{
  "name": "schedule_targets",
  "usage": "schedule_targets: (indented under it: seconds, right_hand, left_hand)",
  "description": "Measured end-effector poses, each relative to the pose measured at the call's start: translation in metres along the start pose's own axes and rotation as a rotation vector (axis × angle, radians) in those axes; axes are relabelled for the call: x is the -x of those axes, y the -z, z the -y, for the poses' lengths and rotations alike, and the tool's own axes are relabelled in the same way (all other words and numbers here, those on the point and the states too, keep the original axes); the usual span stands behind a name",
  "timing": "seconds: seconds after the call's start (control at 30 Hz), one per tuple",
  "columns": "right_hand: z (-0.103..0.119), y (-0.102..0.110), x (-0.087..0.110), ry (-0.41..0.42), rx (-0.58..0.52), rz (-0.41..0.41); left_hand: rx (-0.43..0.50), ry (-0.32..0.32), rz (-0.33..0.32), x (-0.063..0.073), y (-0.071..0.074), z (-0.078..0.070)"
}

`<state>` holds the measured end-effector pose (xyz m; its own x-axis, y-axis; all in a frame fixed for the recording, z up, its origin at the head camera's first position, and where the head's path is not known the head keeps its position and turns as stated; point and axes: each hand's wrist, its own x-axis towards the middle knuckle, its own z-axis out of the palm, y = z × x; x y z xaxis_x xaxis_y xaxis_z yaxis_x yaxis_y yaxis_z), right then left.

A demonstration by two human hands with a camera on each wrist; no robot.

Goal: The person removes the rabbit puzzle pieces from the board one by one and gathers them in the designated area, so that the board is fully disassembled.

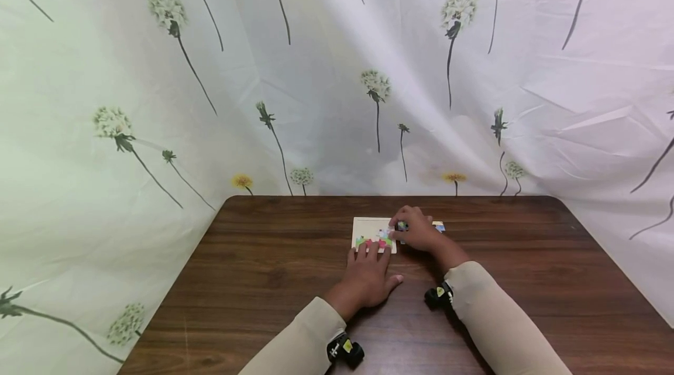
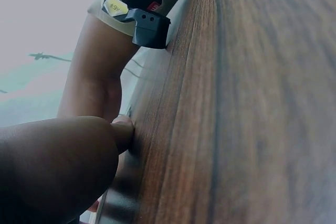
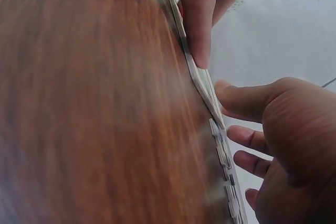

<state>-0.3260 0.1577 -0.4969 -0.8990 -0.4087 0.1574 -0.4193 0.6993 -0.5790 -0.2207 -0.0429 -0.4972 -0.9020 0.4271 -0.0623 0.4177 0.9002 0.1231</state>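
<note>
Left hand (image 1: pixel 367 279) is nearest, fingers out straight and resting on the near edge of the pale puzzle board (image 1: pixel 365 226), which sits on the desk (image 1: pixel 279 269). Board looks thin, stiff and pretty light, so I'd guess it skids on that smooth top unless you pin an edge. Colourful pieces (image 1: pixel 387 242) cover part of its near side; probably rigid and not fragile, but the faces might be slick, so grab them by the side edges. Right hand (image 1: pixel 418 233) curves over the board's right side, thumb and index close together; can't tell if a piece is pinched there. More loose pieces (image 1: pixel 439 226) lie just right of the board.
</note>
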Motion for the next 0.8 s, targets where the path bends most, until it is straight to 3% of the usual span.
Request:
schedule_targets:
  seconds: [0.37,0.8]
  right_hand:
    - [0.001,-0.0007,0.0012,0.013,0.018,0.011]
    - [0.0068,-0.0065,-0.0044,-0.08,0.033,0.042]
  left_hand:
    - [-0.005,0.006,0.013,-0.0016,-0.0001,0.0]
    - [0.009,-0.002,0.013,-0.0027,-0.0002,0.0009]
